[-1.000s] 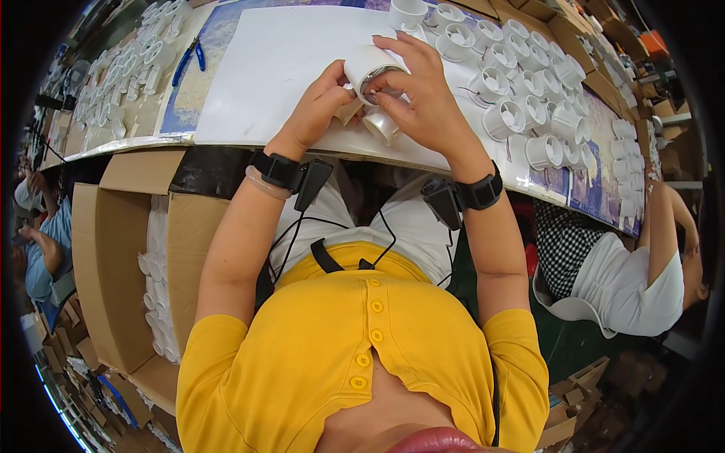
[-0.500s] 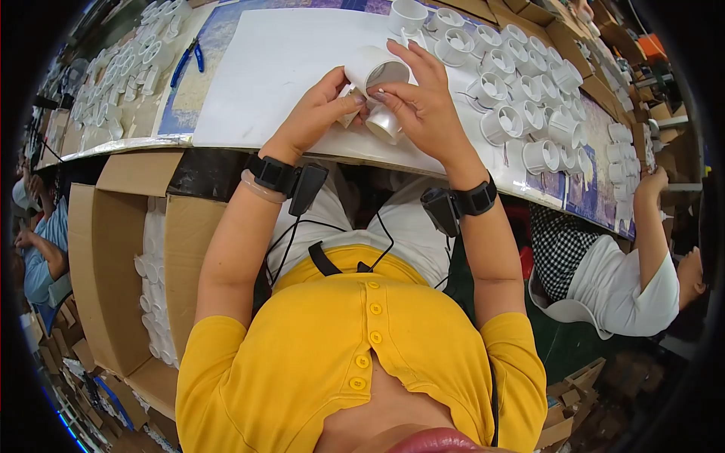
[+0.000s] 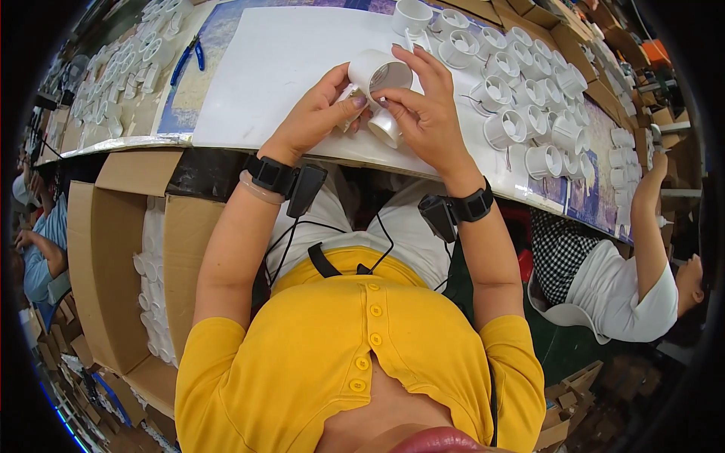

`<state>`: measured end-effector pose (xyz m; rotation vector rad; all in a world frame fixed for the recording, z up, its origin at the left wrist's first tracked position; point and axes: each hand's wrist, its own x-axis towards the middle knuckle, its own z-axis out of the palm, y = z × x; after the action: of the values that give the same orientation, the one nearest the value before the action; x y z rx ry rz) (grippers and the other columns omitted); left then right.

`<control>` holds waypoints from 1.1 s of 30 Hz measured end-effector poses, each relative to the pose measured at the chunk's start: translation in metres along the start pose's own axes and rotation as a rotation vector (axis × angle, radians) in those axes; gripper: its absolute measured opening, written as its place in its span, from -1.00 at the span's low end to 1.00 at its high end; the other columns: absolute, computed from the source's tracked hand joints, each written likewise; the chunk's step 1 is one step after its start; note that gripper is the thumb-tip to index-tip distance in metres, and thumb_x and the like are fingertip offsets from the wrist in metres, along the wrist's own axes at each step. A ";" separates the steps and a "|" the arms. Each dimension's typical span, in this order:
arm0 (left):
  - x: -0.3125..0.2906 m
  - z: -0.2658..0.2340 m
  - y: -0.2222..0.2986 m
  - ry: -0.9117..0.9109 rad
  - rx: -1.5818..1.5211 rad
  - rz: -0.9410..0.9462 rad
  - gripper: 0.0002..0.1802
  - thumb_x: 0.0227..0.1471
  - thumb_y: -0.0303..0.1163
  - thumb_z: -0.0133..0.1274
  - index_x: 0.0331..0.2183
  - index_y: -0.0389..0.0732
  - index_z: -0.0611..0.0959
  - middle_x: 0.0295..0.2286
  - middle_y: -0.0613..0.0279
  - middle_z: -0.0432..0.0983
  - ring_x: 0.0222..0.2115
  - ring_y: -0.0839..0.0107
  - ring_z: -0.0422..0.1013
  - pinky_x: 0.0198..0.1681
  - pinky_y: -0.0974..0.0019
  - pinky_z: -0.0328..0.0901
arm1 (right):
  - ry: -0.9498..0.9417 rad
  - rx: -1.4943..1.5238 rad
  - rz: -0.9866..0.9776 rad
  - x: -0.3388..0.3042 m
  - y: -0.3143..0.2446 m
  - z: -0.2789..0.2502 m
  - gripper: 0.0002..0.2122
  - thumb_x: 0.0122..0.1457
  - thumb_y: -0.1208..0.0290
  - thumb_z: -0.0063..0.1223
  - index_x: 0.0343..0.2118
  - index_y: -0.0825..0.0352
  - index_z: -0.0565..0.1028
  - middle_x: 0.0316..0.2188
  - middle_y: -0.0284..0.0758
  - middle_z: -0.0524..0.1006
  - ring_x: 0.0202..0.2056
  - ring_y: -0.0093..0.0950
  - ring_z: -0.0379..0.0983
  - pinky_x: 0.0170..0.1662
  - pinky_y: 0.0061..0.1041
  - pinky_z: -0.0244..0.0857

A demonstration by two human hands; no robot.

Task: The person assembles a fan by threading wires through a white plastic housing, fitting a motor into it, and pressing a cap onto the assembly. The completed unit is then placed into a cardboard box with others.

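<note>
A white cylindrical housing (image 3: 365,69) is held over the table's near edge, its open end toward my right hand. My left hand (image 3: 313,109) is closed on its left side, thumb and fingers bent. Beside that thumb shows a small white piece (image 3: 348,97), partly covered by fingers. My right hand (image 3: 432,117) pinches at the housing's lower rim with thumb and index finger; its other fingers stretch up past the opening. Whatever lies in the pinch is too small to make out. Just below is a smaller white cup-shaped part (image 3: 386,128), which may be joined to the housing.
Several white cylindrical housings (image 3: 502,130) with wires crowd the table's right side. White ring-shaped parts (image 3: 121,83) and blue pliers (image 3: 188,60) lie at the left. A cardboard box (image 3: 113,264) holding white parts stands lower left. A co-worker (image 3: 623,279) sits at the right.
The housing and my hands have shifted slightly right. Several housings at the right also appear a little further right. The co-worker's arm at the right has moved a little.
</note>
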<state>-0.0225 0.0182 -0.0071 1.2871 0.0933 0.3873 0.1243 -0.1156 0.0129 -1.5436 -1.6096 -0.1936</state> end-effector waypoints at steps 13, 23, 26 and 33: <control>0.000 -0.003 -0.003 0.030 0.004 -0.012 -0.38 0.10 -0.39 -0.02 0.14 -0.22 0.16 -0.11 0.25 0.33 -0.30 0.54 0.36 -0.34 0.47 0.28 | -0.025 0.076 0.093 -0.001 -0.002 0.001 -0.86 0.01 0.49 0.13 -0.33 0.17 0.61 0.12 -0.31 0.30 0.17 -0.25 0.06 0.17 -0.33 0.00; 0.000 -0.003 -0.003 0.038 -0.046 -0.026 -0.39 0.09 -0.42 -0.02 0.14 -0.23 0.16 -0.12 0.26 0.32 -0.31 0.54 0.35 -0.36 0.47 0.28 | 0.030 0.075 0.145 -0.003 -0.005 0.010 -0.89 0.01 0.46 0.15 -0.36 0.25 0.59 0.09 -0.33 0.33 0.13 -0.29 0.12 0.13 -0.36 0.06; 0.000 -0.002 -0.002 0.017 -0.019 -0.009 -0.39 0.09 -0.44 -0.02 0.14 -0.23 0.16 -0.11 0.25 0.33 -0.31 0.54 0.35 -0.36 0.48 0.28 | 0.022 0.092 0.167 -0.001 -0.009 0.005 -0.91 0.01 0.47 0.14 -0.39 0.26 0.58 0.08 -0.33 0.34 0.13 -0.28 0.13 0.12 -0.35 0.08; -0.001 -0.004 -0.003 -0.004 -0.044 -0.005 -0.40 0.09 -0.42 -0.01 0.14 -0.23 0.18 -0.11 0.26 0.33 -0.31 0.54 0.37 -0.37 0.47 0.28 | -0.007 -0.282 -0.066 0.014 -0.028 -0.006 -0.91 -0.07 0.52 0.12 -0.45 0.24 0.54 0.06 -0.35 0.35 0.11 -0.29 0.16 0.09 -0.34 0.12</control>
<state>-0.0242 0.0206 -0.0114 1.2445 0.0840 0.3809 0.1045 -0.1149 0.0382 -1.7032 -1.6957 -0.4689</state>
